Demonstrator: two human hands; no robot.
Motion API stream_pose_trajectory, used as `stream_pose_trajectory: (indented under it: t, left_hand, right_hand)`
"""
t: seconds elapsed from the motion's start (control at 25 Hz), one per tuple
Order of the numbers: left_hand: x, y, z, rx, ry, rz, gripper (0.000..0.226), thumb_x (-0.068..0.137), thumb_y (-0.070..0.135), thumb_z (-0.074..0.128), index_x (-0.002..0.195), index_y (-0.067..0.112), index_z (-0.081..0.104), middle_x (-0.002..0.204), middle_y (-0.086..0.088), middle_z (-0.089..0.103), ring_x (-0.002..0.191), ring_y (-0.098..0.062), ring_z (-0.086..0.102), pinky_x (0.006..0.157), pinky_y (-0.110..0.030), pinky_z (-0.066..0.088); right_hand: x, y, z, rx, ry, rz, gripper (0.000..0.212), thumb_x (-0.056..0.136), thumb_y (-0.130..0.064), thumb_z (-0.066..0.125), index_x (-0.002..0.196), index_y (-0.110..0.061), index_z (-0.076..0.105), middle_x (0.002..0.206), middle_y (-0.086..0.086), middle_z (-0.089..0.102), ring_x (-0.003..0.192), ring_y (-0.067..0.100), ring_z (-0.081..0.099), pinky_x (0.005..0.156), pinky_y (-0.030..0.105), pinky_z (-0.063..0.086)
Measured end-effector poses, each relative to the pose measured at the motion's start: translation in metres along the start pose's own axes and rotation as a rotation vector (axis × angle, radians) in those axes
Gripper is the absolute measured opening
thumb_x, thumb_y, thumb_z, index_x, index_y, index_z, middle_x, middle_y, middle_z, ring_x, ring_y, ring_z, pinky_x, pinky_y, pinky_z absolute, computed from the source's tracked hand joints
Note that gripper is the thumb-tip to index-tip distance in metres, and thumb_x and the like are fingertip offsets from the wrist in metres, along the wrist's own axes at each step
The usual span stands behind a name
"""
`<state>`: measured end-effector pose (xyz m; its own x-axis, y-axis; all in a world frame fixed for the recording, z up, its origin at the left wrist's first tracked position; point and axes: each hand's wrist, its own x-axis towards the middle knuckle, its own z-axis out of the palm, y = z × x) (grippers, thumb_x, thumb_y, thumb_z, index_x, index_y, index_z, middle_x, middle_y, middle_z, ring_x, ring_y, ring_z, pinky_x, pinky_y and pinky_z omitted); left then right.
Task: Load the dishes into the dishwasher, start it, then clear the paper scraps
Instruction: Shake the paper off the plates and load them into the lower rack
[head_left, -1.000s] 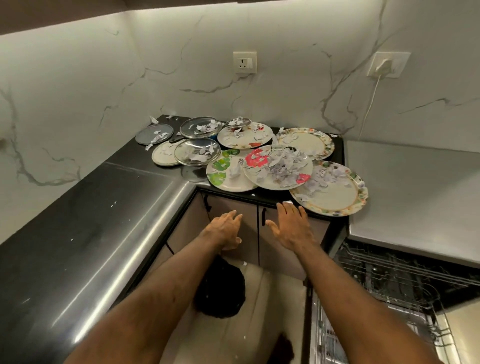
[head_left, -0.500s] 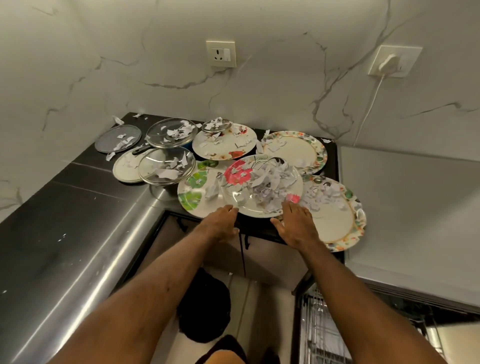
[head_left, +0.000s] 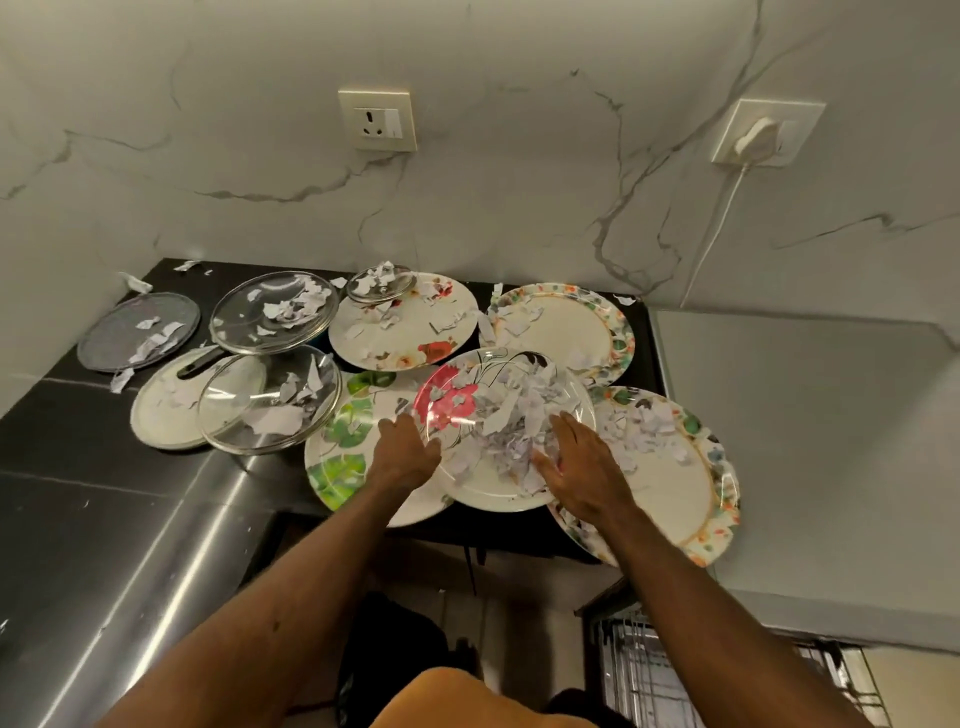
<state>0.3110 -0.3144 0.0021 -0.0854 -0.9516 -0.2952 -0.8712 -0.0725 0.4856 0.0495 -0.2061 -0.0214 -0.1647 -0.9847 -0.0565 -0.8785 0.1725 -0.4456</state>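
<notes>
A white plate with a pink flower (head_left: 462, 405) lies on top of the other dishes near the front edge of the black counter (head_left: 78, 415). A heap of torn paper scraps (head_left: 511, 415) covers it. My left hand (head_left: 408, 449) grips the plate's left rim, thumb on top. Over on the plate's right side, my right hand (head_left: 582, 467) rests with straight fingers among the scraps. The open dishwasher's wire rack (head_left: 649, 675) shows at the bottom right.
Around it lie a green-leaf plate (head_left: 337, 457), two floral-rimmed plates (head_left: 680, 478) (head_left: 566, 322), a red-flower plate (head_left: 410, 332), several glass lids (head_left: 270, 312) and a grey lid (head_left: 137, 330), all strewn with scraps. A plugged-in white cable (head_left: 711, 244) hangs down the wall.
Both hands moved up from the cabinet front onto the pink-flower plate. The left now holds its rim and the right lies in the scraps. The view came closer to the counter.
</notes>
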Motion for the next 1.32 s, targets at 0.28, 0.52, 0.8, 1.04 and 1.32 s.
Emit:
stream_pose_trajectory:
  t: [0.28, 0.52, 0.8, 1.04, 1.32]
  left_hand:
    - [0.029, -0.017, 0.004, -0.207, -0.064, -0.164, 0.033, 0.093, 0.035, 0.068, 0.112, 0.008, 0.063, 0.113, -0.013, 0.071, 0.103, -0.034, 0.068, 0.092, -0.039, 0.056]
    - [0.038, -0.011, 0.014, -0.391, -0.102, -0.278, 0.023, 0.097, 0.029, 0.064, 0.107, 0.008, 0.066, 0.108, -0.01, 0.07, 0.099, -0.033, 0.068, 0.086, -0.04, 0.059]
    - [0.022, -0.015, 0.007, -0.832, -0.3, -0.383, 0.017, 0.108, 0.017, 0.051, 0.118, 0.011, 0.063, 0.111, -0.013, 0.073, 0.099, -0.03, 0.07, 0.068, -0.039, 0.058]
    - [0.015, -0.001, -0.005, -1.043, -0.295, -0.36, 0.028, 0.111, 0.024, 0.041, 0.126, 0.016, 0.063, 0.113, -0.012, 0.075, 0.103, -0.034, 0.069, 0.083, -0.049, 0.059]
    - [0.004, 0.023, -0.019, -1.282, -0.192, -0.249, 0.041, 0.108, 0.047, 0.042, 0.124, 0.019, 0.068, 0.108, -0.007, 0.079, 0.097, -0.025, 0.077, 0.074, -0.038, 0.062]
  right_hand:
    - [-0.001, -0.005, 0.018, -0.009, -0.021, -0.027, 0.081, 0.102, -0.068, 0.041, 0.165, -0.019, 0.024, 0.172, 0.001, 0.02, 0.158, 0.019, 0.018, 0.126, 0.036, 0.018]
    - [0.006, -0.005, 0.015, 0.029, -0.029, -0.02, 0.081, 0.102, -0.068, 0.041, 0.164, -0.02, 0.025, 0.173, 0.0, 0.018, 0.158, 0.017, 0.017, 0.123, 0.031, 0.012]
    - [0.004, -0.012, -0.017, 0.135, -0.152, -0.098, 0.094, 0.094, -0.077, 0.05, 0.166, -0.038, 0.004, 0.173, -0.017, -0.007, 0.158, 0.004, 0.003, 0.122, 0.033, 0.011]
    - [0.02, -0.052, -0.018, -0.062, -0.242, -0.317, 0.098, 0.09, -0.083, 0.048, 0.16, -0.052, -0.013, 0.169, -0.015, -0.03, 0.157, 0.013, -0.024, 0.128, 0.058, -0.005]
    - [0.04, -0.099, -0.008, -0.185, -0.086, -0.441, 0.083, 0.098, -0.077, 0.041, 0.164, -0.048, 0.0, 0.172, -0.006, -0.025, 0.158, 0.022, -0.024, 0.124, 0.067, -0.006]
